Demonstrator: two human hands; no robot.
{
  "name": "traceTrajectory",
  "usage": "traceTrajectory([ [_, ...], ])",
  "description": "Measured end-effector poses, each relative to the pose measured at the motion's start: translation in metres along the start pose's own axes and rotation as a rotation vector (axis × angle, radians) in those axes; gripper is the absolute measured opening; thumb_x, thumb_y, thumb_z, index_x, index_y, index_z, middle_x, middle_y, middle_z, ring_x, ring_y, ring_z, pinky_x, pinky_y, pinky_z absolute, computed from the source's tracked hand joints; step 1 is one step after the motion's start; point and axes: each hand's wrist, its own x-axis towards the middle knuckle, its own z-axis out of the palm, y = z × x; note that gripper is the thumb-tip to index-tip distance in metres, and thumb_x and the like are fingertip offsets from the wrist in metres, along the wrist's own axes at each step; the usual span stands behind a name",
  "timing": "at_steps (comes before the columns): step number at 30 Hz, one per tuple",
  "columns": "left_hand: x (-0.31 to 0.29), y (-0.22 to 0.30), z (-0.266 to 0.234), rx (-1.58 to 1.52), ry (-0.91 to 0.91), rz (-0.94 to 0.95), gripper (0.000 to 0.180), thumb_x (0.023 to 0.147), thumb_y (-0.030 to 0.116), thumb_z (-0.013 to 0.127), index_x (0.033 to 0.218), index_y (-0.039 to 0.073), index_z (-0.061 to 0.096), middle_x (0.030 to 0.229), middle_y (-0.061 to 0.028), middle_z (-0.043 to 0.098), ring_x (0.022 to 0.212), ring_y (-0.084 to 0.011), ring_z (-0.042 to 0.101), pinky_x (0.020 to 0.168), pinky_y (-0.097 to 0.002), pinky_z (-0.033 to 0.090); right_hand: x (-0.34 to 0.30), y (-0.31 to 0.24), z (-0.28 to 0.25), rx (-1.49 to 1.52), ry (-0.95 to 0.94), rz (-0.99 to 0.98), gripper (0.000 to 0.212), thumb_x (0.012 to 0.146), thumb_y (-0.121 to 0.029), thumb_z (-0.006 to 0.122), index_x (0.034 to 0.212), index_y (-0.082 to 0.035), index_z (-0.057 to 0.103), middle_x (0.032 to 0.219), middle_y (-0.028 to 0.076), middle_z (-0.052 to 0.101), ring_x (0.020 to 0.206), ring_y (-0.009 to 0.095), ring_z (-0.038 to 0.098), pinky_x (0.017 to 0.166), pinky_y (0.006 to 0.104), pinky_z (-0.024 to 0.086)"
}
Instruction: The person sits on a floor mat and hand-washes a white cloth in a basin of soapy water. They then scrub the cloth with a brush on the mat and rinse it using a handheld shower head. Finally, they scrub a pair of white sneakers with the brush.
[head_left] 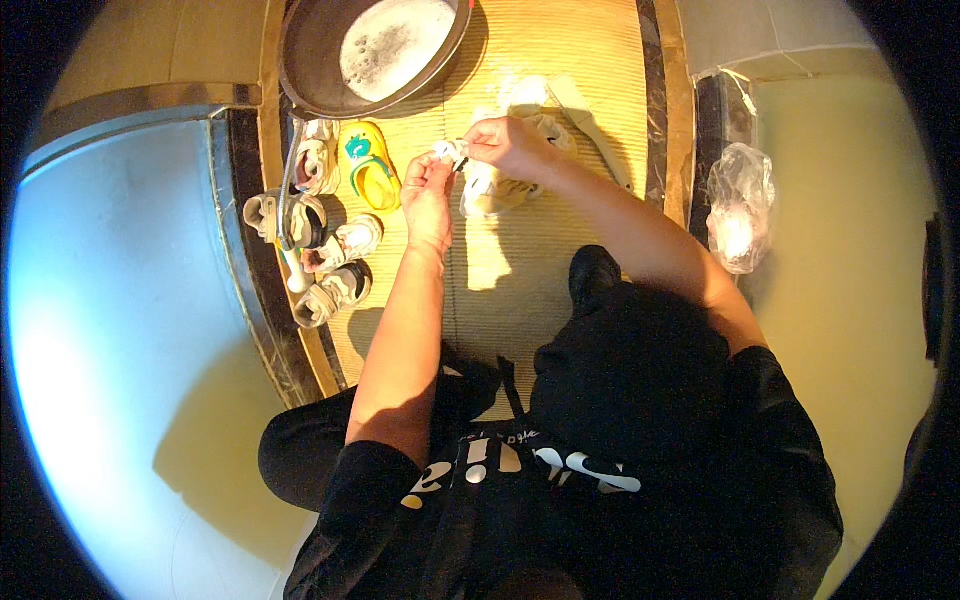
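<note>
My left hand [428,195] and my right hand [505,147] meet over the mat, fingertips pinched together. Between them is a small white item [450,151] with a dark part beside it; glare and its small size hide its kind. Under and behind my right hand lies a pale, brightly lit bundle [492,196], whose shape I cannot make out fully. A yellow clog [376,185] with a green-blue patch lies to the left of my left hand.
Several pale sneakers [345,243] stand at the left edge of the ribbed mat [590,60]. A dark round basin [300,70] holding whitish, foamy liquid is at the far left. A clear plastic bag [741,200] lies at the right, beyond the dark ledge. My black shoe [592,272] rests on the mat.
</note>
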Motion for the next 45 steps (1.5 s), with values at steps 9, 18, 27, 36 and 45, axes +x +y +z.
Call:
traceTrajectory([
  [9, -0.003, 0.003, -0.003, -0.114, 0.162, -0.112, 0.01, 0.091, 0.005, 0.05, 0.1, 0.006, 0.054, 0.097, -0.0078, 0.062, 0.091, -0.0184, 0.06, 0.081, -0.0338, 0.05, -0.003, -0.021, 0.003, 0.827, 0.269, 0.337, 0.019, 0.089, -0.018, 0.06, 0.094, 0.001, 0.06, 0.08, 0.009, 0.065, 0.073, 0.019, 0.066, 0.067, 0.028, 0.053],
  [18, 0.003, 0.007, 0.005, -0.439, 0.061, -0.22, 0.018, 0.095, 0.009, 0.043, 0.109, 0.0, 0.049, 0.11, -0.0149, 0.06, 0.102, -0.0271, 0.06, 0.092, -0.042, 0.05, -0.018, -0.02, 0.01, 0.264, 0.216, 0.176, 0.021, 0.09, -0.015, 0.058, 0.104, 0.001, 0.058, 0.096, 0.01, 0.063, 0.084, 0.019, 0.063, 0.074, 0.0292, 0.051],
  [27, -0.001, 0.012, 0.0, -0.356, 0.034, -0.213, 0.022, 0.096, 0.011, 0.04, 0.11, -0.002, 0.05, 0.107, -0.0158, 0.061, 0.099, -0.0276, 0.061, 0.089, -0.042, 0.051, -0.001, -0.007, -0.003, 0.002, 0.387, 0.074, 0.022, 0.084, -0.023, 0.059, 0.093, -0.003, 0.063, 0.079, 0.014, 0.065, 0.07, 0.021, 0.063, 0.067, 0.0362, 0.049],
  [36, 0.014, 0.002, -0.074, -0.29, 0.375, -0.309, 0.027, 0.098, 0.019, 0.039, 0.111, 0.002, 0.054, 0.104, -0.0108, 0.064, 0.091, -0.0227, 0.062, 0.076, -0.0351, 0.051, 0.019, 0.009, -0.11, 0.319, 0.654, 0.197, 0.036, 0.097, -0.032, 0.049, 0.111, 0.001, 0.051, 0.088, 0.01, 0.058, 0.08, 0.017, 0.06, 0.066, 0.0306, 0.056],
  [45, 0.008, -0.039, -0.066, 0.556, 0.346, -0.018, 0.026, 0.082, 0.006, 0.064, 0.104, 0.0, 0.052, 0.083, -0.0078, 0.058, 0.072, -0.022, 0.057, 0.073, -0.0298, 0.05, 0.011, -0.017, -0.025, -0.96, 0.001, 0.129, 0.03, 0.088, -0.023, 0.063, 0.107, -0.001, 0.058, 0.088, 0.012, 0.063, 0.081, 0.024, 0.063, 0.07, 0.0348, 0.052],
])
